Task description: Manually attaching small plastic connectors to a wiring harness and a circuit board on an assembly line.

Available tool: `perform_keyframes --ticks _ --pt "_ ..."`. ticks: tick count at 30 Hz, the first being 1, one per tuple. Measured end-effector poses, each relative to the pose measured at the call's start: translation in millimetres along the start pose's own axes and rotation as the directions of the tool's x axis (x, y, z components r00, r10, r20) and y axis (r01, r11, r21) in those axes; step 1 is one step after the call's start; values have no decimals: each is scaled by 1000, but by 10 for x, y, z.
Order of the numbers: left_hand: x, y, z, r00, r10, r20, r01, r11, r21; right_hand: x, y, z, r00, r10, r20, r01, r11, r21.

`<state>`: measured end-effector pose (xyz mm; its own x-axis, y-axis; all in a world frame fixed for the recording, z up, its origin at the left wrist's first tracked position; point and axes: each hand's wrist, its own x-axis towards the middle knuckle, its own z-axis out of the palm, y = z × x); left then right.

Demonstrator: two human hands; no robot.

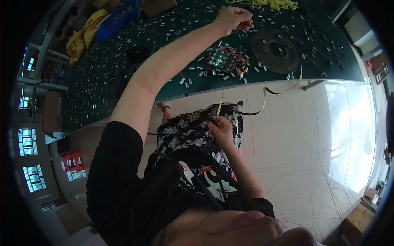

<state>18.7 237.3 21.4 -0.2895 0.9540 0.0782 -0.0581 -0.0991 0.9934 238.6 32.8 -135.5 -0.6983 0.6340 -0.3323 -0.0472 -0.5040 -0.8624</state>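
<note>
My left hand (234,20) is stretched across the green table, fingers closed in a pinch. A small part with a yellow spot (250,23) shows at its fingertips; its full shape is hidden. Low over my lap, my right hand (221,129) is closed around a narrow pale yellow strip (221,102), which sticks up past the fingers. A strip, black on one face (262,102), curls from the flat dark disc-shaped reel (276,67) down to my lap near that hand. Left of the reel lies a block of upright silver cylinders (221,59) with red wires around it.
Many small silver cylinders are scattered over the green table (168,92). A blue tray (119,20) and yellow cloth (86,35) lie at the far left. Yellow strips (273,4) are heaped at the back. A red stool (72,161) stands at left on the floor.
</note>
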Motion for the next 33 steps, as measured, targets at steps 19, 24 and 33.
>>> perform_keyframes --ticks 19,24,33 --pt "326 -699 -185 959 -262 -110 281 933 224 235 -8 -189 999 23 -22 -21 996 83" --pt "265 -741 -259 962 -209 -174 263 881 393 258 14 -189 999 33 -21 -31 997 74" --pt "159 -787 -440 968 -176 -177 247 786 566 215 28 -98 1000 14 -16 -14 999 29"
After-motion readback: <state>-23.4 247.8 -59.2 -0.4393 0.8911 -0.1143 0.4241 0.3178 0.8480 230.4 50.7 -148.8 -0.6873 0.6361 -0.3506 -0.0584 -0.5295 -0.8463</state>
